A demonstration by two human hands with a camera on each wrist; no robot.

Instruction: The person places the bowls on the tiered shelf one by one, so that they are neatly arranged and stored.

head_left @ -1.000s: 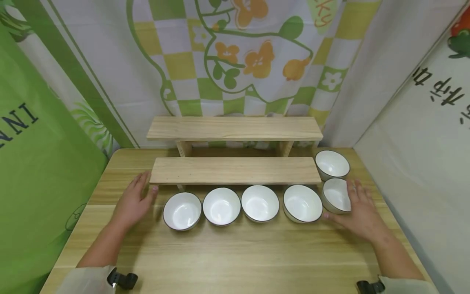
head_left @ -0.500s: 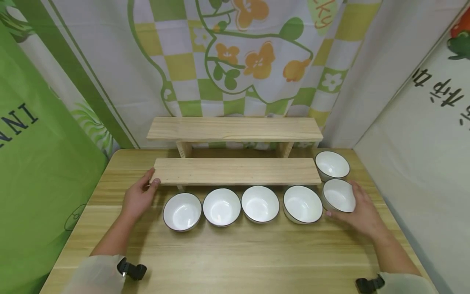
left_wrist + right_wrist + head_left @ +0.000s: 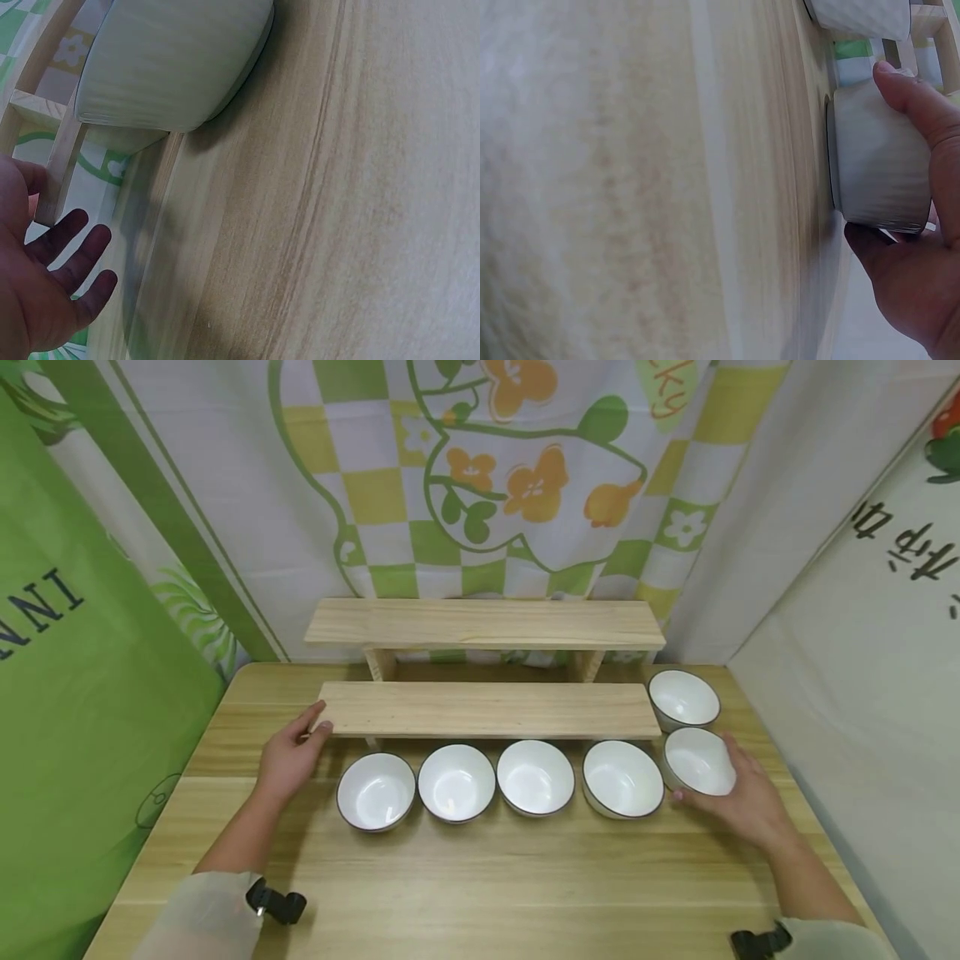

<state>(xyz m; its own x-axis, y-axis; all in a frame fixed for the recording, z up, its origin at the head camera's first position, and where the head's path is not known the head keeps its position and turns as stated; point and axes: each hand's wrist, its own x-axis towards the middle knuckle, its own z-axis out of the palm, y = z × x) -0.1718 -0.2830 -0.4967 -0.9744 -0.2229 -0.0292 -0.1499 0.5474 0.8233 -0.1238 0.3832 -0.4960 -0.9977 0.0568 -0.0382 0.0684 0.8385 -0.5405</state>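
My left hand [image 3: 287, 762] holds the left end of the lower board of a two-tier wooden shelf [image 3: 487, 710], between thumb and index finger. In the left wrist view its other fingers [image 3: 81, 266] are spread apart beside the board end. On the right, my right hand [image 3: 753, 806] grips a white bowl [image 3: 699, 762] with a dark rim, thumb on the near side and fingers round the outer side. The right wrist view shows this bowl [image 3: 881, 161] upright, its base right at the tabletop.
Several matching white bowls, such as the leftmost bowl [image 3: 376, 792], stand in a row before the shelf. Another bowl [image 3: 684, 697] stands behind the gripped one, by the shelf's right end. The upper board [image 3: 483, 622] sits near the patterned curtain [image 3: 375, 497]. Wooden tabletop [image 3: 480, 877] lies in front.
My left hand has moved right and up onto the lower board's end. My right hand's fingers have shifted from over the bowl's rim to its outer side. The view has shifted slightly.
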